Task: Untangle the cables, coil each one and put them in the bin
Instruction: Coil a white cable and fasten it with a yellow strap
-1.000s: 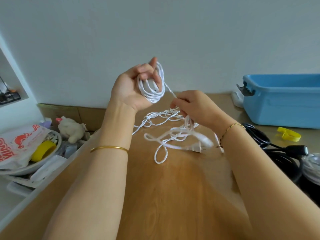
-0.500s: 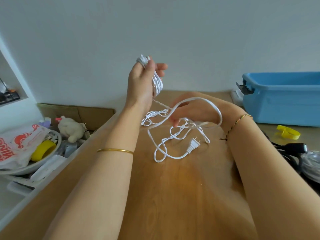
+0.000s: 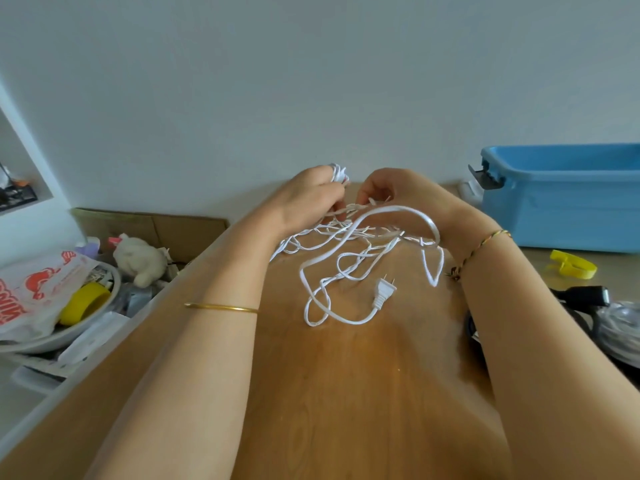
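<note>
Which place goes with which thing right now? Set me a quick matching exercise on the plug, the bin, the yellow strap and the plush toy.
Things:
1. plug of the white cable
2. blue bin
3. yellow strap
4. plush toy

Places:
a. far right, at the back of the table
b. lying on the table near its middle
c. left of the table, below its edge, among clutter
d. right side of the table, just in front of the bin

Pairs: 1-b, 2-a, 3-d, 4-c
</note>
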The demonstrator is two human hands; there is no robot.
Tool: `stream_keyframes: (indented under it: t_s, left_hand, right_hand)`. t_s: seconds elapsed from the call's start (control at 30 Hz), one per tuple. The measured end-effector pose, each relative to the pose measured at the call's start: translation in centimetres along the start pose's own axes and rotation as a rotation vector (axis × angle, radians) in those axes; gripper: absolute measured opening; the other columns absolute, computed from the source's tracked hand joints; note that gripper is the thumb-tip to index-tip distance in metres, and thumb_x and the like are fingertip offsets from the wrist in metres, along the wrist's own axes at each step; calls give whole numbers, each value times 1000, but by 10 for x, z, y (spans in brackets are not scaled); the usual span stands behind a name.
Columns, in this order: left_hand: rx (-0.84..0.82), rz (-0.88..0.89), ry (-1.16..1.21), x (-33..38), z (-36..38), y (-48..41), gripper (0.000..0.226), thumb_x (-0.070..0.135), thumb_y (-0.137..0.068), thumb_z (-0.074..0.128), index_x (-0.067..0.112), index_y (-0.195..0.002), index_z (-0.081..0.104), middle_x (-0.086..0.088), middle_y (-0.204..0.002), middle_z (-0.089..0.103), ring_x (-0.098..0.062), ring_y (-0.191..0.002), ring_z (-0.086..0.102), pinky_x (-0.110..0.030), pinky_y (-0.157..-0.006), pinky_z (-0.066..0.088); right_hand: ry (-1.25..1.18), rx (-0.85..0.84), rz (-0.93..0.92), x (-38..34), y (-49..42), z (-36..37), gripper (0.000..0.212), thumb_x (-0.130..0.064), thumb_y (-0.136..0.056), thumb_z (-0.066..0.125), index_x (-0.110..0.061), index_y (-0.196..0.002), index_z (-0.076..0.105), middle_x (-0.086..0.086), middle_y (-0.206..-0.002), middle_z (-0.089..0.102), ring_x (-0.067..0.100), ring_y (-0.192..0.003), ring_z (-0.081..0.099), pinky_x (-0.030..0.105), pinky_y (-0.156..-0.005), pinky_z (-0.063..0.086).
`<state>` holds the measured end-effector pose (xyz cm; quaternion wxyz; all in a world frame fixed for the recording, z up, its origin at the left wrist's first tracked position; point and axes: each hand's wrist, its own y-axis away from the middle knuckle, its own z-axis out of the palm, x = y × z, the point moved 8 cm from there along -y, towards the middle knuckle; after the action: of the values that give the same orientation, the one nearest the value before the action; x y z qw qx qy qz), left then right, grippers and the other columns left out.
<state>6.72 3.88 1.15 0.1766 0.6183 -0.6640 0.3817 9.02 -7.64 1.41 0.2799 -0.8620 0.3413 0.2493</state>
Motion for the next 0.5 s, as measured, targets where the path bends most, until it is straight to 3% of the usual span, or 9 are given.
stream_keyframes:
  t_s: [0.1, 0.2, 0.33, 0.5]
  left_hand:
    - [-37, -36, 80, 0, 2, 4, 33, 24, -69, 50, 18, -101, 54, -2, -88, 56, -15, -79, 52, -30, -74, 42]
    - [65, -70, 308, -5, -1, -1, 16, 12, -81, 52, 17, -95, 56, -4, -86, 58, -14, -71, 56, -28, -70, 45]
    - [270, -91, 726, -16, -17, -6, 13, 3, -98, 42, 12, -93, 51, -3, -74, 56, -13, -60, 52, -21, -57, 50]
    - [297, -116, 1101, -29, -23, -10, 15, 6, -101, 42, 7, -88, 49, -4, -73, 56, -11, -67, 52, -33, -68, 58]
  right_hand:
    - [-24, 71, 14, 4, -1, -4, 21, -22, -78, 75, -6, -91, 69, 12, -87, 69, 18, -75, 60, 32, -74, 51]
    - [-27, 82, 34, 6, 0, -6, 13, -19, -82, 70, -9, -90, 73, 8, -84, 71, 15, -74, 64, 33, -77, 53]
    - [47, -136, 57, 5, 2, 13, 10, -18, -82, 67, -10, -85, 73, 9, -78, 71, 9, -66, 56, 30, -72, 49]
    - [136, -318, 94, 5, 5, 40, 13, -19, -81, 68, -6, -81, 71, 0, -65, 59, 10, -60, 48, 29, -68, 43]
